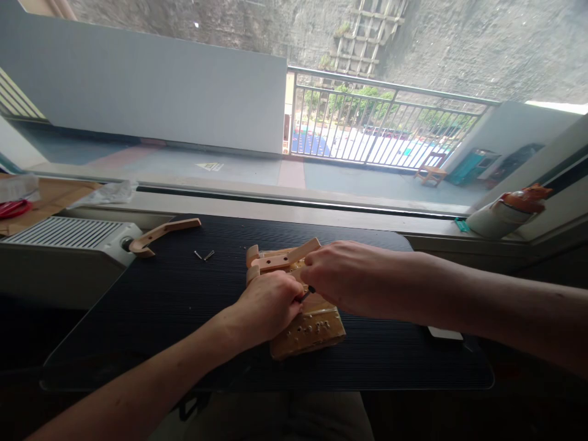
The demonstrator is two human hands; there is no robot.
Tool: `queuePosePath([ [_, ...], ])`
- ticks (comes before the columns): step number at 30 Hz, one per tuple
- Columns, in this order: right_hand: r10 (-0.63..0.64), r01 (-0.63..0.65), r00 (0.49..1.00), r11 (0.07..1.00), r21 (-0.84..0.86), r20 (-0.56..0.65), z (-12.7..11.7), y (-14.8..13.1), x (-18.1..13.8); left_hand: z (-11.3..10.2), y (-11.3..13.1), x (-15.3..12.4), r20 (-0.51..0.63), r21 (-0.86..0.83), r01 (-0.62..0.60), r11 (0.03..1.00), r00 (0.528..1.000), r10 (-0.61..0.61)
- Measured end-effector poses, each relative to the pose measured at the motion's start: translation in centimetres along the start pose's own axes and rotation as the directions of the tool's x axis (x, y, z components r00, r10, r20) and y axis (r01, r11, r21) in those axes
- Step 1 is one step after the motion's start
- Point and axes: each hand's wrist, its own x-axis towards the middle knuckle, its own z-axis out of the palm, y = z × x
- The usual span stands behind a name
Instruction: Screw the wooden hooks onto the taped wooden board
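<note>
A curved wooden piece (277, 261) with dark holes lies over a tape-wrapped, pitted block (315, 331) on the dark table. My left hand (271, 303) is closed above the block's left side. A thin metal rod with a dark end (307, 294) sticks out at its fingertips. My right hand (337, 275) is closed just to the right, close to the rod's dark end and the wooden piece's right end. Its fingers hide what they hold. Another bent wooden piece (165, 230) lies at the table's far left, with small metal screws (204, 255) to its right.
The black table (184, 324) stands against a window sill (220, 204). To its left is a white radiator (87, 233), with cardboard (59, 195) and clear plastic (108, 193) behind. A pale flat object (444, 333) lies under my right forearm. A pot (498, 214) stands on the sill.
</note>
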Motion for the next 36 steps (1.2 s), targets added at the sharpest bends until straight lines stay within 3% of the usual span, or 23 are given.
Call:
queuePosePath([
  [6,0.115,-0.114,0.993,0.993,-0.015,0.027,-0.7,-0.4,-0.2,-0.1,0.1,-0.1,-0.002,0.025,-0.008,1.000,1.000,0.008],
  [11,0.097,-0.096,0.995,0.992,-0.081,0.011,-1.0,-0.9,-0.1,-0.1,0.0,-0.2,-0.019,0.061,-0.014,0.998,1.000,0.015],
  [15,-0.001,-0.004,0.999,0.996,-0.092,-0.051,-0.8,-0.9,0.7,0.1,-0.2,-0.1,-0.034,0.101,-0.009,0.995,0.999,0.012],
  [17,-0.009,0.007,1.000,0.997,-0.081,-0.025,-0.8,-0.8,0.9,0.2,-0.3,0.0,-0.028,0.107,-0.008,0.994,1.000,0.011],
  [20,0.093,-0.087,0.993,0.993,-0.083,0.073,-1.2,-0.8,0.8,0.2,-0.4,0.0,-0.001,0.095,-0.018,0.995,1.000,0.018],
  [23,0.149,-0.142,0.984,0.987,-0.072,0.098,-1.7,-0.7,0.6,0.1,-0.3,0.0,0.011,0.090,-0.022,0.996,1.000,0.021],
  [32,0.023,-0.008,0.995,0.989,-0.148,0.097,-1.9,-0.5,1.3,0.0,-0.1,0.1,0.010,0.111,-0.001,0.994,1.000,-0.001],
  [36,0.055,-0.041,0.993,0.991,-0.130,0.101,-1.6,-0.3,1.2,0.1,-0.2,0.1,0.024,0.106,0.010,0.994,1.000,-0.013],
])
